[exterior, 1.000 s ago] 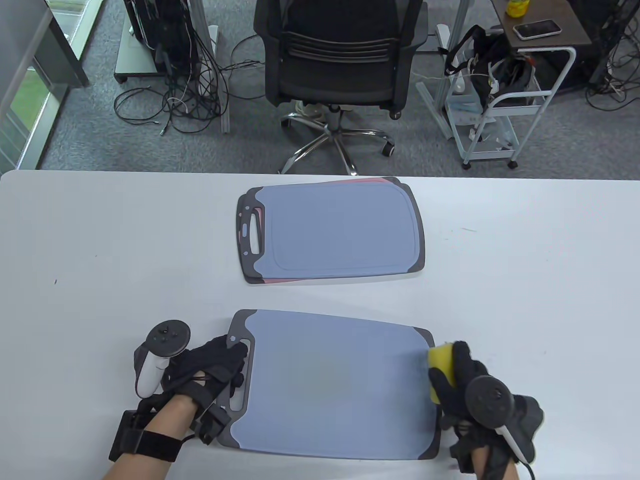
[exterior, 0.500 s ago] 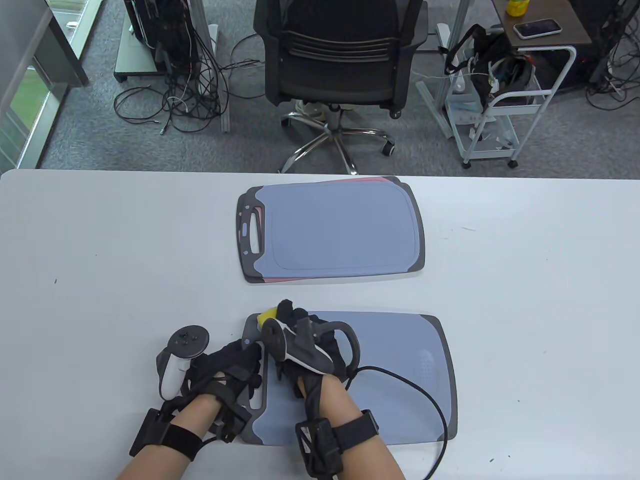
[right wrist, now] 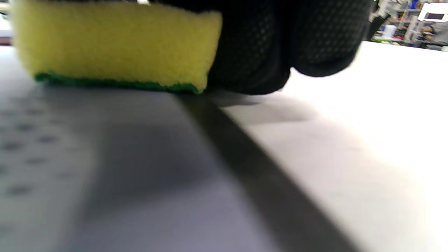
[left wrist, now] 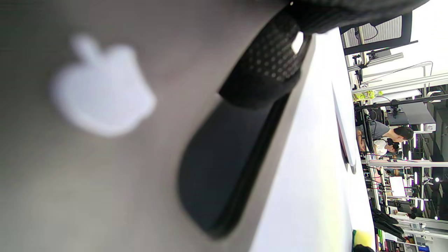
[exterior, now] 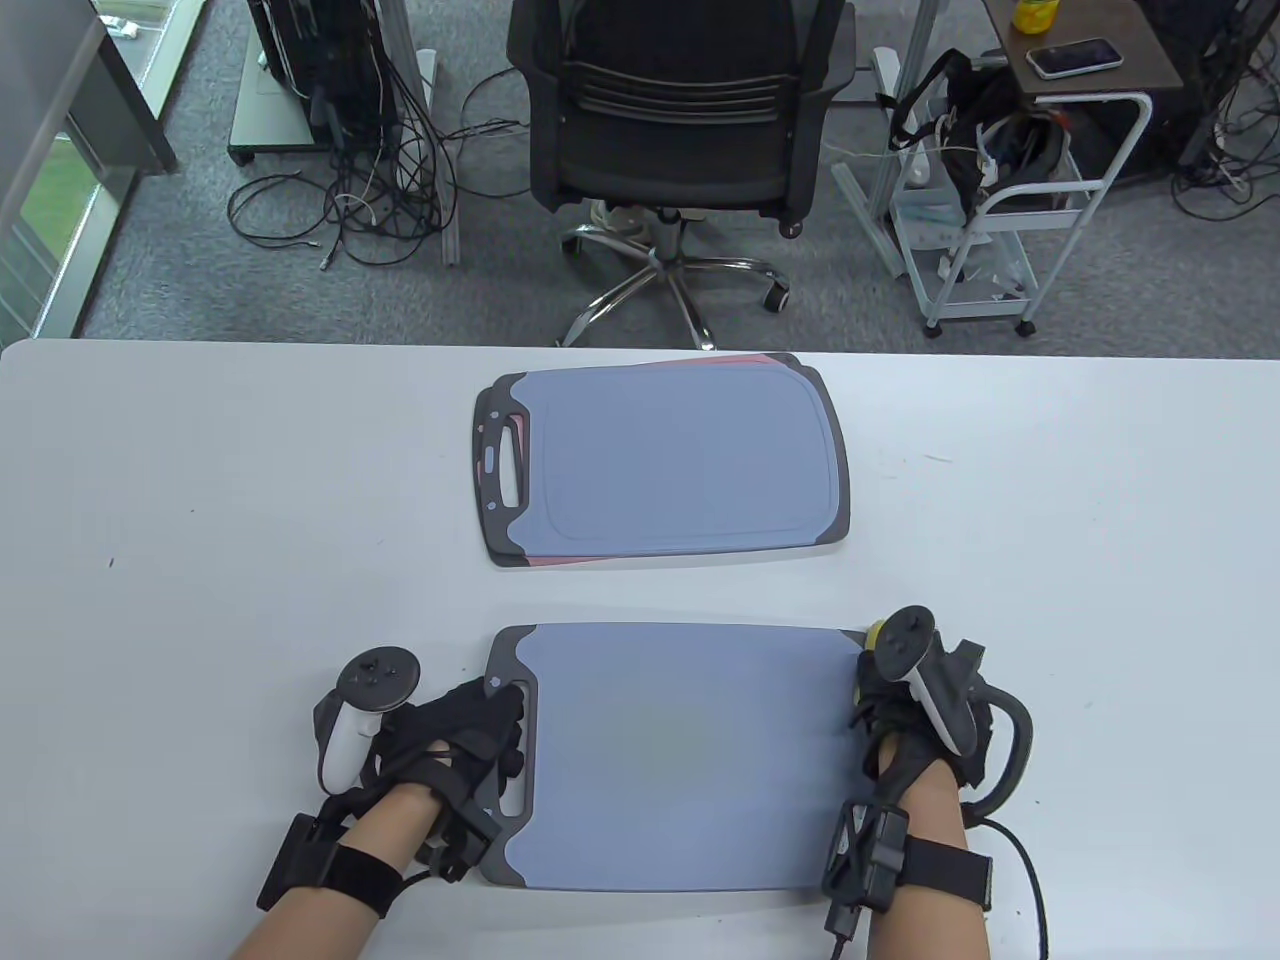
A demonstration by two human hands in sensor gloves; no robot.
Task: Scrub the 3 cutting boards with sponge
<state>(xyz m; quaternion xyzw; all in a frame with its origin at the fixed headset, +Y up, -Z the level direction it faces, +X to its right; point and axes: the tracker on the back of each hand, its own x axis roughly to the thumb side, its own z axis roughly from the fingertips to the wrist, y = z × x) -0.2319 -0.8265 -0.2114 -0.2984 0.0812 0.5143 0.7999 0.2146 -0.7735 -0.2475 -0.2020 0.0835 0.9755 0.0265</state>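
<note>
A blue-grey cutting board with a dark rim lies near the table's front edge. My left hand grips its handle end; in the left wrist view a gloved finger reaches over the handle slot. My right hand holds a yellow sponge at the board's far right corner. The right wrist view shows the sponge with its green side down on the board, the fingers beside it. A second blue board lies further back on top of a pink board.
The white table stretches wide on both sides of the boards. Beyond its far edge stand an office chair and a white cart. A cable trails from my right wrist.
The right hand swept the sponge from the board's right edge to the handle end and back to the right edge. The board shifted slightly right and straightened. The left hand kept its hold.
</note>
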